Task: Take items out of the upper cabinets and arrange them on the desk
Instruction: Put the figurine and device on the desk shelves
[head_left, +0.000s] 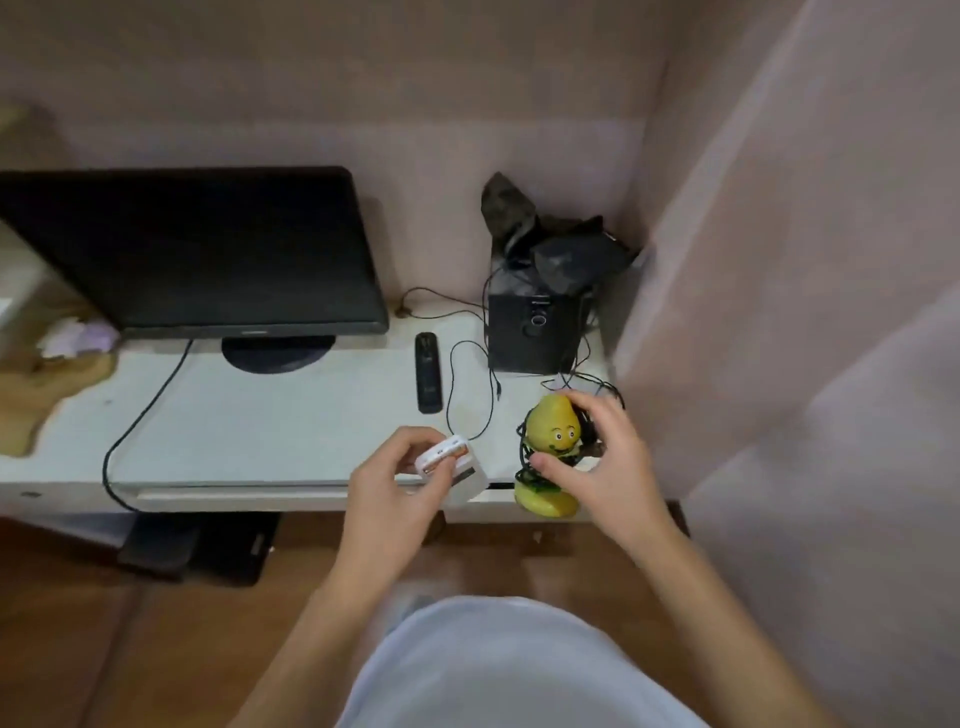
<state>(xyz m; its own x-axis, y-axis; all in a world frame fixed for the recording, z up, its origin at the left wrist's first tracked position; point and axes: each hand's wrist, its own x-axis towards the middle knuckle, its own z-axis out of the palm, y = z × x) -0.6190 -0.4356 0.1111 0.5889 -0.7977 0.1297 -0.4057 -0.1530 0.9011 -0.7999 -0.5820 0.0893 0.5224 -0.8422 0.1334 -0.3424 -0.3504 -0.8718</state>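
Note:
A yellow cartoon figure (553, 431) with a smiling face and a black cord wound around it stands at the white desk's (270, 415) front right edge. My right hand (597, 457) is wrapped around the figure, thumb in front and fingers behind. My left hand (400, 488) grips a small white box-shaped device (457, 465) just above the desk's front edge, left of the figure. The upper cabinets are out of view.
A black monitor (202, 249) stands at the back left, its cable trailing over the front edge. A black remote (428, 371) lies mid-desk beside thin looping wires. A black speaker (537, 325) with dark cloth on top fills the back right corner. A pink wall rises on the right.

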